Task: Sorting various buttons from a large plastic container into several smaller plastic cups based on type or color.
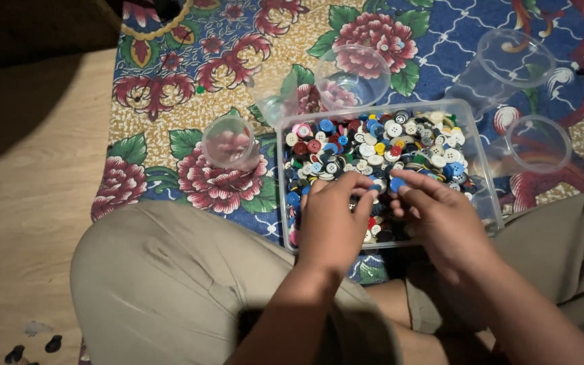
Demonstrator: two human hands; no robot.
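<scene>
A clear plastic box (476,157) sits on the floral mat in front of my crossed legs, filled with several mixed buttons (380,145) in white, blue, red, black and yellow. My left hand (332,216) rests palm down over the near part of the pile, fingers curled among the buttons. My right hand (441,216) is beside it, its fingertips pinching a blue button (396,184) at the pile's surface. The buttons under both hands are hidden.
Four clear plastic cups stand around the box: one at the left (229,142), one behind it (351,76), one lying at the far right (508,61) and one at the right (539,143). The floral mat (190,61) ends at a wooden floor (28,203) on the left.
</scene>
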